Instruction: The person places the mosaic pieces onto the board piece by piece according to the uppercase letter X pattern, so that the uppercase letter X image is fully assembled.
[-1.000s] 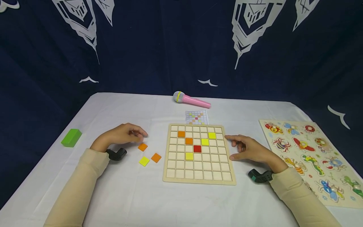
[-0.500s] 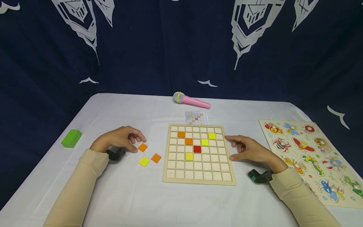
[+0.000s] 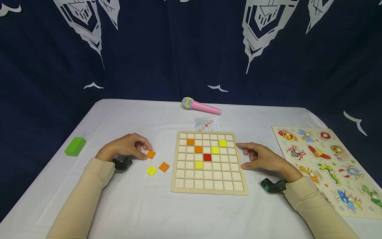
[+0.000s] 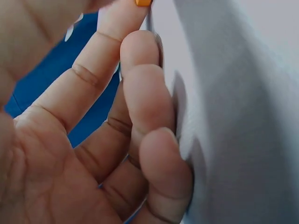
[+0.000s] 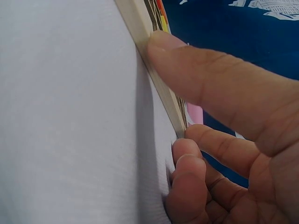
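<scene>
In the head view my left hand (image 3: 128,146) is low over the cloth, thumb and index finger pinching an orange square tile (image 3: 151,154). The left wrist view shows a corner of this orange tile (image 4: 143,2) at those fingertips, the other fingers curled against the cloth. Nearby lie a second orange tile (image 3: 164,167) and a yellow tile (image 3: 151,170). My right hand (image 3: 261,157) touches the right edge of the wooden grid board (image 3: 209,191) with thumb and index finger. Several orange, yellow and red tiles sit in the board's squares.
A small printed pattern card (image 3: 206,123) lies behind the board, partly covered by its edge. Beyond it is a pink toy microphone (image 3: 203,106). A green block (image 3: 75,146) stands at the left, and an insect puzzle board (image 3: 325,166) lies at the right.
My left hand has lowered toward the nearest orange tile, and its thumb and index finger have closed on it. That tile has turned slightly. The right hand stays at the board's edge.
</scene>
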Demonstrator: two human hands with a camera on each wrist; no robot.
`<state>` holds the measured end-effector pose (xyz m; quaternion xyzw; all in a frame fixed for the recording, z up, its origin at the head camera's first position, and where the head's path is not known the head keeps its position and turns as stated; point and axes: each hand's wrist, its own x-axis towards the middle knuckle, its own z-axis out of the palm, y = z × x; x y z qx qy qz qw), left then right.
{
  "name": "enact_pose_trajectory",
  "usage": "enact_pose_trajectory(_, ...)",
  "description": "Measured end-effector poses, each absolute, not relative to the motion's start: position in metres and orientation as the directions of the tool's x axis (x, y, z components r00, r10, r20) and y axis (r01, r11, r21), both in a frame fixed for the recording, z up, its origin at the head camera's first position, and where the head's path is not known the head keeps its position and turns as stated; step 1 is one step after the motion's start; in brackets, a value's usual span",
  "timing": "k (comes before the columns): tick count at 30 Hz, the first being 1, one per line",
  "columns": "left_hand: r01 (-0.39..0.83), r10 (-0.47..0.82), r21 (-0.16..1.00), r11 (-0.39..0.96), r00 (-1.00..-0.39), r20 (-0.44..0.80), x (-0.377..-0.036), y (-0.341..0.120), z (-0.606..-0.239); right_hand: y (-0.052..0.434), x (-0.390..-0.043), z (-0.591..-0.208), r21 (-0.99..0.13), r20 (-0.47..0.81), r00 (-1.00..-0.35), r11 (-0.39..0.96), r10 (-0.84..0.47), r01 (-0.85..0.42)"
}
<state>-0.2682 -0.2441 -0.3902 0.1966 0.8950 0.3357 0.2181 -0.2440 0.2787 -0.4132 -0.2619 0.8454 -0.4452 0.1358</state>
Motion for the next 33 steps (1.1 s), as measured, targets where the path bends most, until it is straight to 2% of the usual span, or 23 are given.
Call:
enact_pose_trajectory(16,0.270,0.494,0.678,0.684,-0.855,-0.158,-0.267,-0.233,-0.389,0.276,-0.243,-0.412,-0.825,-0.007,-0.829,0.471,-0.560,-0.311)
enact_pose_trajectory(25,0.363,0.477,0.607,0.707,-0.878,-0.030,-0.260,-0.212,-0.380,0.277,-0.243,-0.412,-0.824,-0.014,-0.832,0.477,-0.554,-0.304)
enact_pose_trajectory(33,0.400,0.480,0.573,0.715,-0.877,0.014,-0.251,-0.189,-0.372,0.277,-0.243,-0.412,-0.823,-0.009,-0.829,0.475,-0.558,-0.311)
